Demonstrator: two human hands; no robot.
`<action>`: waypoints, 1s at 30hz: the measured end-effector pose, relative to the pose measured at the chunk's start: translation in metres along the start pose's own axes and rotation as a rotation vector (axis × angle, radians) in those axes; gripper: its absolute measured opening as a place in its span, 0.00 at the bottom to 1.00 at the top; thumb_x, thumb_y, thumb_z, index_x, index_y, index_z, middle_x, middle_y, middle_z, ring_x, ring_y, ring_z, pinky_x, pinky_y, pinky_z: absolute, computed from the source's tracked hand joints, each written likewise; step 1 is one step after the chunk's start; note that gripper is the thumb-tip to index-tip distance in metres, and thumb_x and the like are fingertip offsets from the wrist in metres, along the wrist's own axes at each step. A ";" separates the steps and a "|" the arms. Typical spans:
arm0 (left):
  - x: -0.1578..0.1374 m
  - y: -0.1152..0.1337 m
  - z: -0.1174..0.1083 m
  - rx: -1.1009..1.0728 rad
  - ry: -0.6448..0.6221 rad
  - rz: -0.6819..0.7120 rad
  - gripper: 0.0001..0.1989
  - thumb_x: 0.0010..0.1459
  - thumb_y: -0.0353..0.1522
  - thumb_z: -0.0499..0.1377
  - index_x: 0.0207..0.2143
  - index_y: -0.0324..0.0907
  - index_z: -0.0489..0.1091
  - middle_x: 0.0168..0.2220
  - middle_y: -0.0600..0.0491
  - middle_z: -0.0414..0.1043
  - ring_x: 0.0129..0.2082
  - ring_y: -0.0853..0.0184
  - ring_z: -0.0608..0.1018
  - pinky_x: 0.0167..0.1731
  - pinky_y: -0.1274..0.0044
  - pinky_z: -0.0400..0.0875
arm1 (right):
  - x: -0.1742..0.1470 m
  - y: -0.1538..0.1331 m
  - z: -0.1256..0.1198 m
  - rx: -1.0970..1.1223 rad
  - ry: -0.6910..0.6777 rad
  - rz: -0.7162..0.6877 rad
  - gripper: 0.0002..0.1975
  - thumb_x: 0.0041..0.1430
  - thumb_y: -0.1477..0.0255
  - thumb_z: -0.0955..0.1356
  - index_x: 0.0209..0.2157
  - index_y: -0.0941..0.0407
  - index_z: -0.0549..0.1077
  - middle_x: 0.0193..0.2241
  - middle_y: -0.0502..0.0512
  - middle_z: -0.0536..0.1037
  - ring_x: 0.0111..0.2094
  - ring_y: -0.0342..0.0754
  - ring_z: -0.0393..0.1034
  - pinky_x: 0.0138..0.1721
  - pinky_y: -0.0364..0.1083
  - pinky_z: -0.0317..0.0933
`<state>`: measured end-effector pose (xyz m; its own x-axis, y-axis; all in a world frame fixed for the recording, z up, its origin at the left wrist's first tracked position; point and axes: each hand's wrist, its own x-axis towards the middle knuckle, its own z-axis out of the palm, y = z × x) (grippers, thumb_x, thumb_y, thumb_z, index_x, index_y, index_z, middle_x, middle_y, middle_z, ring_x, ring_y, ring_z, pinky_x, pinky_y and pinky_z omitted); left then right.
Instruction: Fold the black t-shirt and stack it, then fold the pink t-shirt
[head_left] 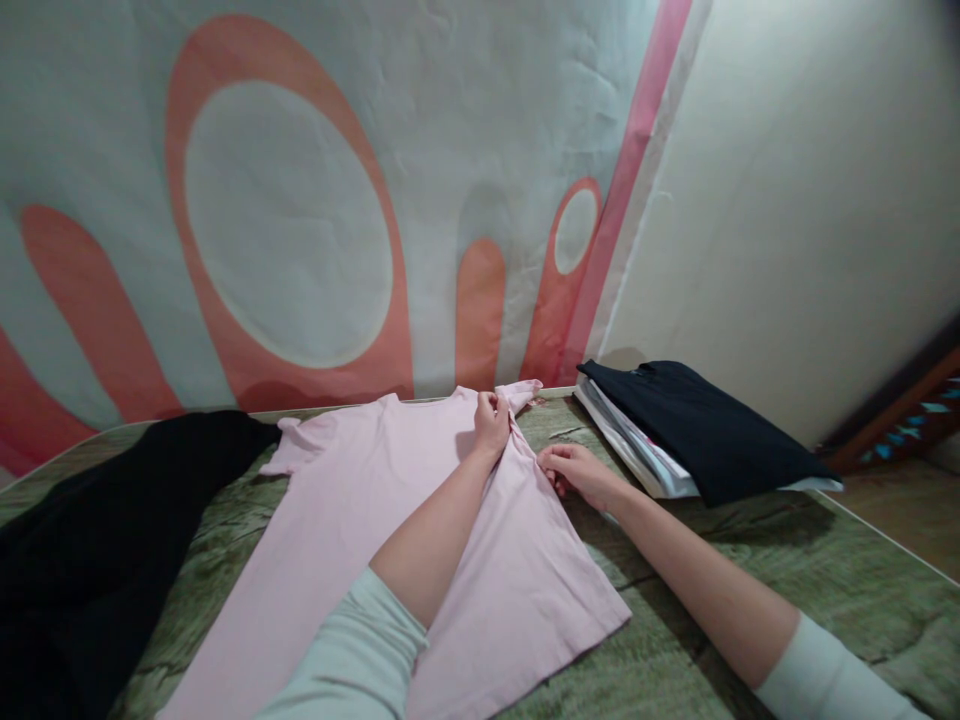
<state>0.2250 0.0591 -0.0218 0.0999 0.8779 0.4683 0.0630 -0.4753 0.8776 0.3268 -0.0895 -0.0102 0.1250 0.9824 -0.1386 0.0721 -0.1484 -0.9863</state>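
A pink short-sleeved T-shirt (360, 510) lies spread on the wood-patterned table, its collar toward the wall and its hem toward me. My left hand (491, 425) is closed on the shirt near the right shoulder, where the cloth bunches into a raised fold. Lower along the right side edge, my right hand (577, 470) pinches the fabric between thumb and fingers. The right sleeve sticks out past my left hand, partly crumpled. My left forearm crosses over the shirt and hides part of its middle.
On the right stands a stack of folded clothes, a black garment (690, 425) on top of lighter ones (637, 440). A loose black garment (112, 540) covers the table's left side. Behind the table (885, 600) is a wall banner (300, 220) with orange shapes.
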 end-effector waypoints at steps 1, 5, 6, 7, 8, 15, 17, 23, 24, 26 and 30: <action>0.000 0.000 0.000 -0.002 -0.003 0.000 0.06 0.60 0.33 0.51 0.29 0.42 0.58 0.27 0.57 0.62 0.29 0.70 0.68 0.32 0.79 0.60 | 0.001 0.000 0.001 0.002 -0.009 0.000 0.11 0.46 0.64 0.69 0.26 0.58 0.72 0.18 0.45 0.66 0.17 0.37 0.58 0.16 0.37 0.53; -0.001 0.001 0.001 -0.003 -0.020 0.007 0.07 0.60 0.33 0.51 0.29 0.42 0.58 0.27 0.57 0.63 0.28 0.70 0.68 0.32 0.79 0.60 | 0.010 -0.002 0.006 0.013 -0.026 -0.042 0.16 0.46 0.60 0.69 0.32 0.59 0.73 0.18 0.45 0.66 0.17 0.37 0.58 0.16 0.37 0.52; -0.001 0.000 0.001 -0.001 -0.022 0.010 0.07 0.60 0.33 0.51 0.29 0.42 0.58 0.27 0.57 0.63 0.29 0.70 0.68 0.32 0.80 0.60 | 0.012 -0.003 0.008 0.015 -0.023 -0.055 0.17 0.47 0.59 0.69 0.31 0.59 0.73 0.17 0.45 0.66 0.17 0.36 0.57 0.16 0.37 0.51; -0.001 -0.001 0.001 0.002 -0.024 0.013 0.06 0.60 0.33 0.51 0.29 0.42 0.58 0.27 0.56 0.63 0.29 0.70 0.68 0.32 0.80 0.60 | 0.014 -0.003 0.010 0.015 -0.016 -0.066 0.17 0.47 0.59 0.68 0.31 0.59 0.73 0.17 0.45 0.66 0.17 0.36 0.56 0.16 0.37 0.50; -0.001 -0.001 0.001 0.007 -0.024 0.015 0.06 0.60 0.33 0.51 0.29 0.42 0.58 0.27 0.56 0.63 0.29 0.70 0.68 0.32 0.80 0.60 | 0.015 -0.004 0.011 0.012 -0.007 -0.075 0.17 0.47 0.58 0.68 0.30 0.59 0.73 0.17 0.45 0.65 0.17 0.36 0.56 0.16 0.37 0.49; -0.001 -0.005 0.002 0.045 -0.030 0.030 0.04 0.59 0.31 0.52 0.30 0.42 0.59 0.28 0.56 0.64 0.30 0.70 0.68 0.32 0.79 0.61 | 0.019 -0.003 0.015 -0.048 0.040 -0.076 0.16 0.47 0.59 0.68 0.30 0.58 0.74 0.15 0.44 0.65 0.15 0.37 0.54 0.14 0.37 0.47; -0.002 -0.004 0.002 0.051 -0.033 0.039 0.04 0.59 0.31 0.52 0.30 0.42 0.58 0.28 0.56 0.64 0.30 0.69 0.69 0.33 0.79 0.61 | 0.021 -0.004 0.017 -0.069 0.056 -0.080 0.15 0.48 0.60 0.67 0.29 0.58 0.74 0.14 0.44 0.65 0.14 0.36 0.53 0.14 0.38 0.46; -0.004 -0.001 0.001 0.077 -0.032 0.058 0.04 0.58 0.30 0.52 0.31 0.43 0.57 0.28 0.55 0.63 0.30 0.68 0.69 0.33 0.78 0.61 | 0.026 -0.008 0.026 -0.140 0.133 -0.052 0.10 0.47 0.66 0.66 0.25 0.59 0.74 0.13 0.45 0.65 0.13 0.36 0.52 0.13 0.38 0.44; -0.004 0.000 0.001 0.081 -0.033 0.059 0.04 0.59 0.31 0.52 0.31 0.43 0.57 0.28 0.55 0.64 0.30 0.68 0.69 0.33 0.78 0.61 | 0.027 -0.008 0.027 -0.138 0.142 -0.053 0.09 0.47 0.67 0.66 0.24 0.59 0.74 0.13 0.45 0.65 0.13 0.36 0.52 0.13 0.38 0.44; -0.005 0.000 0.001 0.086 -0.035 0.059 0.04 0.59 0.31 0.52 0.31 0.43 0.57 0.29 0.55 0.64 0.30 0.68 0.69 0.33 0.78 0.61 | 0.028 -0.007 0.027 -0.131 0.143 -0.065 0.08 0.46 0.69 0.66 0.23 0.59 0.73 0.13 0.45 0.65 0.13 0.36 0.52 0.14 0.38 0.44; -0.006 0.002 0.001 0.084 -0.038 0.055 0.04 0.58 0.31 0.52 0.31 0.43 0.57 0.29 0.55 0.64 0.31 0.68 0.69 0.34 0.78 0.62 | 0.029 -0.004 0.025 -0.104 0.145 -0.065 0.06 0.44 0.70 0.66 0.21 0.58 0.69 0.12 0.43 0.64 0.13 0.35 0.51 0.14 0.37 0.44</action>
<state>0.2258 0.0529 -0.0225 0.1428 0.8481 0.5103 0.1396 -0.5276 0.8379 0.3052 -0.0575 -0.0125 0.2577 0.9647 -0.0536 0.1855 -0.1039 -0.9771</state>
